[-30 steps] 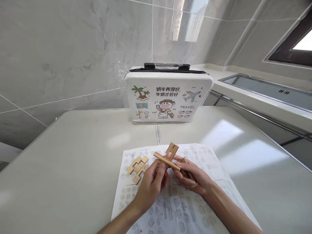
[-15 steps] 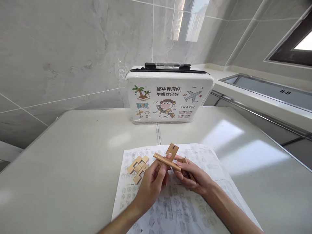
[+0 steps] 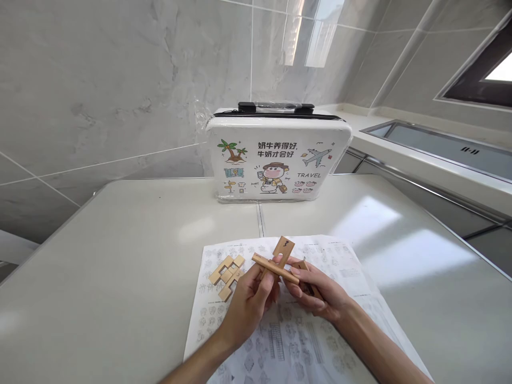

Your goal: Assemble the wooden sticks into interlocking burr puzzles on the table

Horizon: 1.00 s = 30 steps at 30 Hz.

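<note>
Over the printed sheet, my left hand (image 3: 253,301) is closed, its thumb and fingers gripping wooden puzzle pieces that cross each other. One is a notched piece marked 3 (image 3: 285,246), standing up and tilted; the other is a long narrow piece (image 3: 276,268) lying across it. My right hand (image 3: 322,293) is closed too, with fingertips at the right end of the long piece. A further dark-marked wooden piece (image 3: 303,265) sits in my right hand, partly hidden by the fingers. Left of my left hand, several light wooden pieces (image 3: 226,275) lie together on the sheet.
The printed sheet (image 3: 296,352) carries rows of small diagrams and lies on a pale glossy table (image 3: 120,256). A white case with cartoon prints (image 3: 276,144), wrapped in clear plastic, stands at the back against a grey tiled wall. A counter (image 3: 440,154) runs along the right.
The crossed pieces have shifted very slightly to the right in both hands. The grips look the same, and the loose pieces on the sheet have not moved.
</note>
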Tool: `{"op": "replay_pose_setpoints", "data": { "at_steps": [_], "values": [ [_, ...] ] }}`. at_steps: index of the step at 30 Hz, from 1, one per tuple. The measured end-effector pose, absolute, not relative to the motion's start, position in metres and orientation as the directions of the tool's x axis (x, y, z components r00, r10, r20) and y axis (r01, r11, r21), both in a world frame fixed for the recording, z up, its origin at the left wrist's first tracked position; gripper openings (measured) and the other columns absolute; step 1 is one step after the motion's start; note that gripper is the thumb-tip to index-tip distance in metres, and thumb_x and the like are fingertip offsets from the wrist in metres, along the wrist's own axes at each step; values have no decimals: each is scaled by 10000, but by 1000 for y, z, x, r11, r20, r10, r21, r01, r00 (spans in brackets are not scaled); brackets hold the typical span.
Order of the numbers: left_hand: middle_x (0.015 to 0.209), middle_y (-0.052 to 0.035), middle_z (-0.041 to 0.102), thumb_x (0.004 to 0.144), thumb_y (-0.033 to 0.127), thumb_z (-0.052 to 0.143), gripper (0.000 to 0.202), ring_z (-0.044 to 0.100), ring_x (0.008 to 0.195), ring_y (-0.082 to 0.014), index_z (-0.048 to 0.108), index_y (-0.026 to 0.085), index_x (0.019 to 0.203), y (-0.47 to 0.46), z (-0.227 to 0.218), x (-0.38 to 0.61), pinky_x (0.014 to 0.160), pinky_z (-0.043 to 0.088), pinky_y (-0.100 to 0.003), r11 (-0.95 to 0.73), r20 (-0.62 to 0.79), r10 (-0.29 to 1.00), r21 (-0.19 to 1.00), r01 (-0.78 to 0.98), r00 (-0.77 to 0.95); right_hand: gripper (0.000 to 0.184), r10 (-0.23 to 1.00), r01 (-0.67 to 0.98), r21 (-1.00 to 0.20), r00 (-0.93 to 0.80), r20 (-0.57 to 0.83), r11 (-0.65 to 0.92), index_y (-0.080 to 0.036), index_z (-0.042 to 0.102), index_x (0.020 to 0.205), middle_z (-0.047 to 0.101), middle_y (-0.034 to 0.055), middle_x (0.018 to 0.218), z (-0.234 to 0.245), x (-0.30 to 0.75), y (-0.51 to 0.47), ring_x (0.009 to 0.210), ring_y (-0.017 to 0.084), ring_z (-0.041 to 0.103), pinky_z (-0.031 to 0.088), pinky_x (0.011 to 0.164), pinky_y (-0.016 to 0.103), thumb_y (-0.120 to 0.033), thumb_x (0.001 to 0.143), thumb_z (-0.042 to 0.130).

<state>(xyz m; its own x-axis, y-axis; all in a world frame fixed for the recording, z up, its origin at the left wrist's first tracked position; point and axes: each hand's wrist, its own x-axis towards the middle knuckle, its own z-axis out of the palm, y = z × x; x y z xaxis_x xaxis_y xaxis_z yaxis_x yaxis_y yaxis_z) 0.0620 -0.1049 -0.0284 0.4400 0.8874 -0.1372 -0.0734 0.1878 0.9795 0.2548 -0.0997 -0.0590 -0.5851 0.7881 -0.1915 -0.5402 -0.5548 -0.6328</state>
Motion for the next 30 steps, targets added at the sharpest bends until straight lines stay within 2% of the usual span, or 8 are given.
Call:
{"op": "replay_pose_setpoints", "data": {
  "at_steps": [12, 22, 30],
  "values": [
    [695, 22, 525, 1056, 546, 488, 444, 391, 559, -97, 663, 154, 1170, -105, -31, 61, 508, 317, -229, 146, -93, 881, 986, -78, 465, 244, 782, -563, -619, -607, -140, -548, -172, 643, 1075, 658, -45, 675, -62, 257, -100, 285, -13, 289, 245, 265, 91, -371, 966, 732],
    [741, 9, 556, 1063, 552, 480, 453, 403, 564, -94, 654, 164, 1221, -106, -36, 59, 511, 329, -229, 123, -76, 886, 990, -73, 457, 250, 779, -556, -634, -615, -123, -538, -169, 625, 915, 652, -37, 678, -59, 255, -101, 289, -13, 300, 257, 261, 94, -391, 982, 716],
    [746, 9, 578, 1071, 548, 468, 450, 411, 558, -94, 625, 169, 1256, -107, -35, 61, 502, 340, -225, 155, -110, 883, 986, -63, 456, 229, 778, -535, -653, -613, -137, -536, -173, 630, 948, 657, -36, 680, -61, 255, -99, 293, -6, 306, 249, 270, 105, -384, 995, 702]
  ]
}}
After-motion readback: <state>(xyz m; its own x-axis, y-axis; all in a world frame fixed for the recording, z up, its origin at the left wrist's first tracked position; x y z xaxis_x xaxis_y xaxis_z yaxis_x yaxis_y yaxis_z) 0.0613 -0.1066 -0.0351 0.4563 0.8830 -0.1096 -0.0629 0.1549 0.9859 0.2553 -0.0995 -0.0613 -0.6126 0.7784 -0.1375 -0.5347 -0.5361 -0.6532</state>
